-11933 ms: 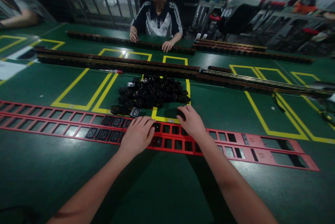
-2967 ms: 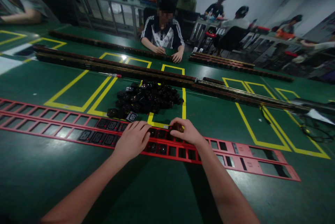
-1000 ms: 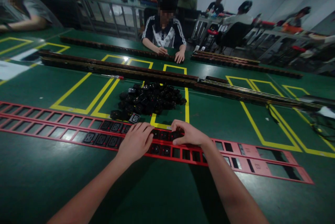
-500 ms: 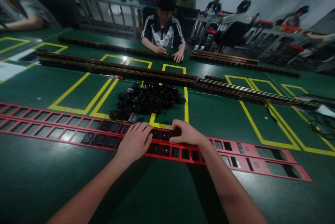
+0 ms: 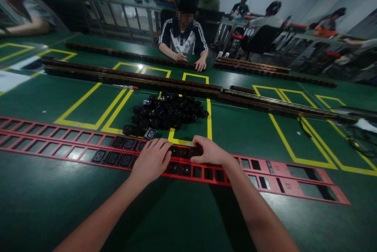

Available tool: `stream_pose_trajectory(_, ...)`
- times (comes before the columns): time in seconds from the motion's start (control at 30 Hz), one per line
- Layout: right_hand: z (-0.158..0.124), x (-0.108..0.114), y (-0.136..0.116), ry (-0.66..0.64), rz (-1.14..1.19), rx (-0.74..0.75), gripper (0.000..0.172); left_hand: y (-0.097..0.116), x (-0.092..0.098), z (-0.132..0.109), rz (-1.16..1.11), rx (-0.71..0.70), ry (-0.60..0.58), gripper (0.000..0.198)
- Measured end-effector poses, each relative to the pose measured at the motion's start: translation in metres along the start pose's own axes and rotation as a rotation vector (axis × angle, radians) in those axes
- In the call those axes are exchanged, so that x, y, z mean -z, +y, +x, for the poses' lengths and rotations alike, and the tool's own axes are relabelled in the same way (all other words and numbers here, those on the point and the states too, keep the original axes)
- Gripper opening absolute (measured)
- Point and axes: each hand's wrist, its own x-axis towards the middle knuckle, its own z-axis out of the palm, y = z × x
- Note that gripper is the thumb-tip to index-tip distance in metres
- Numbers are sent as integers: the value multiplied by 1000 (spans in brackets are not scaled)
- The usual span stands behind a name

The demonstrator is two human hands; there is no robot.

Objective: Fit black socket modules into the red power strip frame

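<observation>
Two red slotted metal strips lie side by side, an upper strip (image 5: 282, 168) and a lower strip (image 5: 294, 187). Black power sockets (image 5: 126, 160) fill some of their openings. My left hand (image 5: 153, 159) rests across both strips, fingers stretched over the upper one and covering some sockets. Curled at the upper strip, my right hand (image 5: 210, 150) has its thumb and fingers around a black socket (image 5: 197, 151) seated in an opening. Just beyond my left fingertips lies a loose socket (image 5: 150, 133), face up, at the edge of a socket pile (image 5: 171, 112).
Long dark strips (image 5: 132, 76) run across the green table (image 5: 235, 126) behind the pile, with a red-handled screwdriver (image 5: 129, 87) in front of them. Yellow tape (image 5: 209, 122) marks rectangles. A co-worker (image 5: 184, 37) sits opposite, hands on another dark strip. Cables (image 5: 362, 142) lie at right.
Almost nothing differs. My right fingers have shifted very slightly at the socket; my left hand stays in place on the strips.
</observation>
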Motion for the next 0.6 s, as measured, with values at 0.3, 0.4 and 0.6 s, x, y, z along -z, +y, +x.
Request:
stream_pose_trajectory(0.3, 1, -3, 0, 9, -106, 42, 44, 0, 0, 0, 6, 5, -11, 29)
stream_pose_trajectory(0.4, 0, -3, 0, 15, -109, 43, 44, 1, 1, 0, 4, 3, -11, 29)
stream_pose_trajectory(0.6, 0, -4, 1, 37, -109, 50, 42, 1, 1, 0, 2, 0, -13, 29)
